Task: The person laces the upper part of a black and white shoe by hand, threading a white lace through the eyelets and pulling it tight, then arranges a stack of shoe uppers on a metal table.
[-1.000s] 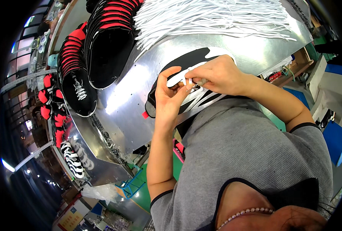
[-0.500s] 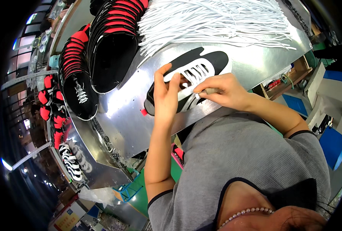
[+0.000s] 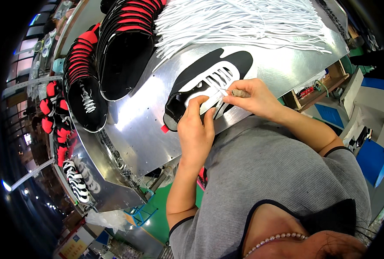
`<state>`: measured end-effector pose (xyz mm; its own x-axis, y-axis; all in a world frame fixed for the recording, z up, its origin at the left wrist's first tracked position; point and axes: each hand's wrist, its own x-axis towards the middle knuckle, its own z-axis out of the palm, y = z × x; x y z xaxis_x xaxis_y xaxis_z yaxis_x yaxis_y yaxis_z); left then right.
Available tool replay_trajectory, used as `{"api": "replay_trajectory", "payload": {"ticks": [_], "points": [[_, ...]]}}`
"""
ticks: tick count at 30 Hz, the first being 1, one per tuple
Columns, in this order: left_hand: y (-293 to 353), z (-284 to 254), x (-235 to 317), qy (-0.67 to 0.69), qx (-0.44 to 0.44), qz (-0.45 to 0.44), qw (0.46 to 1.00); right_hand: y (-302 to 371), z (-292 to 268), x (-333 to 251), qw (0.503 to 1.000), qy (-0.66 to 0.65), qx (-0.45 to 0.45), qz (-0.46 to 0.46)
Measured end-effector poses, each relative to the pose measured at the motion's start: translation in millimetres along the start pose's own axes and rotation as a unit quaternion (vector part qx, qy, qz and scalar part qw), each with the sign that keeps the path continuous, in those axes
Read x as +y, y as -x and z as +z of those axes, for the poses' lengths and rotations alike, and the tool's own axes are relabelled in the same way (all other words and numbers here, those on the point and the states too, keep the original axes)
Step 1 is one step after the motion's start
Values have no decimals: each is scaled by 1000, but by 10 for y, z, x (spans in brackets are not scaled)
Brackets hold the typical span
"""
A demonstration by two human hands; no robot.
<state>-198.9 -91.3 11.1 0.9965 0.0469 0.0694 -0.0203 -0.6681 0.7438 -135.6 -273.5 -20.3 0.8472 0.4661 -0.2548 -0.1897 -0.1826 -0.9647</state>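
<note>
A black-and-white shoe upper [image 3: 203, 76] lies on the metal table with its heel, which has a small red tab, to the left. White lace crosses its eyelet rows. My left hand [image 3: 196, 131] is closed on the near edge of the upper beside the eyelet strip, thumb and index finger bent round it. In my right hand [image 3: 254, 99] is a small awl-like tool [image 3: 240, 93] with a brownish handle, pinched between thumb and fingers. Its thin metal tip points left at the near eyelets, where a white lace [image 3: 220, 102] shows; the tip's exact shape is too small to tell.
Many white shoelaces [image 3: 243, 26] lie spread across the far side of the metal table [image 3: 144, 142]. Two nested stacks of black-and-red uppers [image 3: 125, 64] [image 3: 88, 103] stand at the left. Beyond the table's left edge are more red-and-black pieces [image 3: 62, 134]. A wooden drawer [image 3: 319, 88] is at right.
My left hand has moved from the shoe's opening down to its near edge. My right hand with the tool has risen slightly, and the upper has shifted a little.
</note>
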Motion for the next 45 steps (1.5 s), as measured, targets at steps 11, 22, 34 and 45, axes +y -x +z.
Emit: {"api": "replay_trajectory", "payload": {"ticks": [11,22,34,45], "points": [[-70,63,77,8,-7,-19,1000,-129,157,-76,986,-166,3,-31],[-95,59,44,49,-28,-16,998,-88,0,-62,975,-215,-49,21],[-147,210,63,-33,27,-3,999,-74,125,-57,985,-175,0,1],[-146,272,23,-64,78,62,993,230,-196,-23,986,115,-9,-122]]}}
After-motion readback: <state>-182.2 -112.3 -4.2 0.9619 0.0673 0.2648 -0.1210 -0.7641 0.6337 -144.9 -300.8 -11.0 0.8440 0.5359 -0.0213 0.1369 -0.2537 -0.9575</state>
